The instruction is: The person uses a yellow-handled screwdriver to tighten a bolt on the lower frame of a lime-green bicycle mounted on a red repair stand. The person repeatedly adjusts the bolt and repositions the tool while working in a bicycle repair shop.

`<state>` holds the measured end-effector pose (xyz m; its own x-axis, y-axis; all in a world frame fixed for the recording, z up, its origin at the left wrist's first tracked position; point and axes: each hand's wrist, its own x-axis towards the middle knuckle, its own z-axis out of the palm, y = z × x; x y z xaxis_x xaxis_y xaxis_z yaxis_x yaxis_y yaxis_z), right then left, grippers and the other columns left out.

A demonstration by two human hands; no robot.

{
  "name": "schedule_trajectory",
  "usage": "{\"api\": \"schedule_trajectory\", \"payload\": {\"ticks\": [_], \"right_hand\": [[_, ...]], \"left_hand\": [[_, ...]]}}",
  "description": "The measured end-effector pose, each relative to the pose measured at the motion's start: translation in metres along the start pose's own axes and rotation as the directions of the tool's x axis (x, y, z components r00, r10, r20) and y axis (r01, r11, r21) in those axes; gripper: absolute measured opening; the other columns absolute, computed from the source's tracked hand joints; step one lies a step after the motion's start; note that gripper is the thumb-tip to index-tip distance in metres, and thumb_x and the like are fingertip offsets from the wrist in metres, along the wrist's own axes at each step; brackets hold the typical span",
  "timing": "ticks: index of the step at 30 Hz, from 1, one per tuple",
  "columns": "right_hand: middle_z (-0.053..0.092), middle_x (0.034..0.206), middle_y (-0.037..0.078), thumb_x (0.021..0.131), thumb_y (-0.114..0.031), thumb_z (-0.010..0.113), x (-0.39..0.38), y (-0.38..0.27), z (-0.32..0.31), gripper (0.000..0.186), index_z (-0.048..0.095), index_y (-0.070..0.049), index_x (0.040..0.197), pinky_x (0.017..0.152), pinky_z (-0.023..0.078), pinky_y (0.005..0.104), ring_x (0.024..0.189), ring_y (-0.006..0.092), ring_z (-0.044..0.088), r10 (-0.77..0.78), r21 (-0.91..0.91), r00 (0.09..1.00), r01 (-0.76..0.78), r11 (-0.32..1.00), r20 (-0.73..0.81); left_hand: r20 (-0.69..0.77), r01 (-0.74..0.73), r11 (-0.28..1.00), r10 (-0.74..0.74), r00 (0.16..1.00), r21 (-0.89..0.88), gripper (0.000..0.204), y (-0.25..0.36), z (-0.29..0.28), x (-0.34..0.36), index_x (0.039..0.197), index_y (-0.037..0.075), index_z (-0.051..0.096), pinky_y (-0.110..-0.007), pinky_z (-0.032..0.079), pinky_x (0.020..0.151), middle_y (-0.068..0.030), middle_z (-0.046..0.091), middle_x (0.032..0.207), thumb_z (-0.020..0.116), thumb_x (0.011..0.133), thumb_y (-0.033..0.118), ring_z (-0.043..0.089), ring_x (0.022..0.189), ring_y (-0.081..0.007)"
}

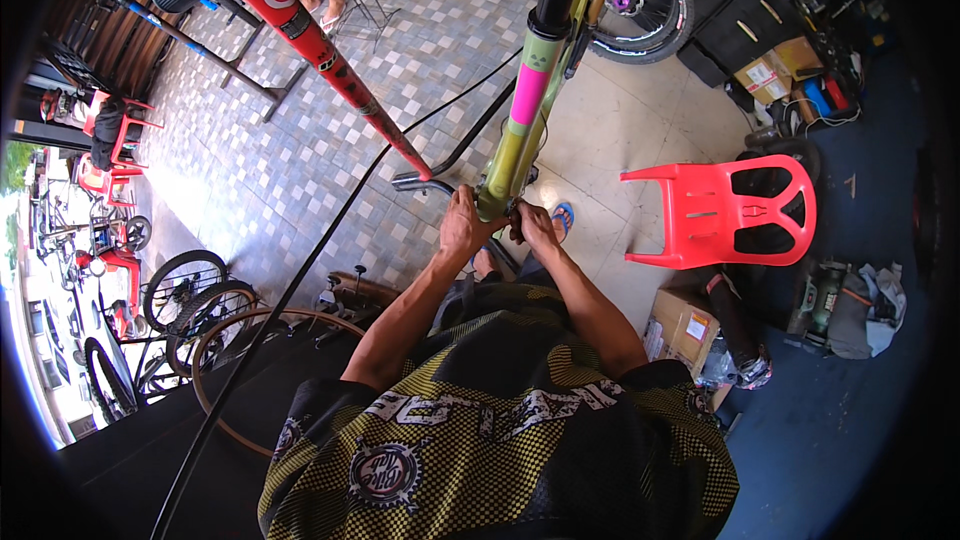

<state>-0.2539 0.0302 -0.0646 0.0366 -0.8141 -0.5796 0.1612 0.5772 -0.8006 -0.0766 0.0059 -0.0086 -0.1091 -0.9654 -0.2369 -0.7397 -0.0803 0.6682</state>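
Observation:
A green and pink bicycle frame tube runs down from the top centre to my hands. My left hand has its fingers wrapped round the left side of the tube's lower end. My right hand is at the right of that same end, fingers curled by a small dark part that I cannot make out. A red stand post slants down left of the frame, ending in a dark tubular foot just beyond my left hand. A long black cable crosses left of my left arm.
A red plastic chair lies at right, near cardboard boxes and cluttered shelving. A wheel is at upper right. Parked bicycles and red chairs stand at left. Another person's legs show at the top.

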Motion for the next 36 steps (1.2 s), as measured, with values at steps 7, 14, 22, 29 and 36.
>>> {"api": "schedule_trajectory", "payload": {"ticks": [7,14,22,29,36], "right_hand": [[0.058,0.064,0.004,0.106,-0.031,0.049,0.008,0.008,-0.003,0.040,0.063,-0.003,0.082,0.048,0.044,0.0284,0.055,0.0131,0.058,-0.264,-0.319,0.964,0.252,0.914,0.004],[0.059,0.066,0.004,0.106,-0.031,0.050,0.007,0.000,-0.002,0.040,0.065,-0.001,0.083,0.049,0.043,0.0288,0.055,0.0125,0.055,-0.021,-0.162,1.000,0.022,0.987,0.010],[0.059,0.065,0.004,0.105,-0.033,0.051,0.006,-0.005,-0.005,0.038,0.066,-0.002,0.088,0.051,0.043,0.0294,0.054,0.0122,0.054,-0.175,-0.242,0.984,0.173,0.955,0.016],[0.058,0.066,0.001,0.106,-0.034,0.052,0.001,-0.009,-0.006,0.037,0.066,-0.003,0.091,0.050,0.041,0.0268,0.054,0.0098,0.053,-0.099,-0.184,0.994,0.104,0.977,0.034],[0.058,0.067,0.001,0.106,-0.032,0.051,0.006,0.002,-0.013,0.035,0.066,-0.003,0.092,0.050,0.042,0.0267,0.054,0.0093,0.052,-0.273,-0.319,0.957,0.290,0.902,0.099]], "left_hand": [[-0.052,0.029,0.999,-0.030,0.998,-0.024,0.071,0.002,0.004,-0.001,0.115,0.001,0.046,-0.050,0.053,0.086,-0.0219,0.060,0.112,0.091,0.069,0.033,0.062,0.107,-0.0420],[-0.059,0.041,0.997,-0.044,0.997,-0.058,0.070,0.003,0.003,-0.002,0.114,0.001,0.047,-0.050,0.052,0.088,-0.0221,0.060,0.113,0.089,0.070,0.033,0.061,0.108,-0.0426],[-0.032,0.013,0.998,-0.015,0.999,-0.060,0.069,0.005,0.000,0.000,0.113,0.001,0.048,-0.051,0.051,0.090,-0.0229,0.060,0.114,0.089,0.070,0.034,0.060,0.110,-0.0431],[-0.005,0.036,0.999,-0.036,0.999,-0.035,0.069,0.003,-0.003,0.001,0.113,0.000,0.048,-0.050,0.050,0.093,-0.0240,0.060,0.116,0.089,0.070,0.035,0.059,0.114,-0.0430],[0.004,0.015,0.999,-0.015,1.000,-0.038,0.069,0.005,-0.003,0.003,0.113,0.000,0.048,-0.050,0.050,0.094,-0.0241,0.060,0.116,0.090,0.070,0.033,0.059,0.114,-0.0425]]}}
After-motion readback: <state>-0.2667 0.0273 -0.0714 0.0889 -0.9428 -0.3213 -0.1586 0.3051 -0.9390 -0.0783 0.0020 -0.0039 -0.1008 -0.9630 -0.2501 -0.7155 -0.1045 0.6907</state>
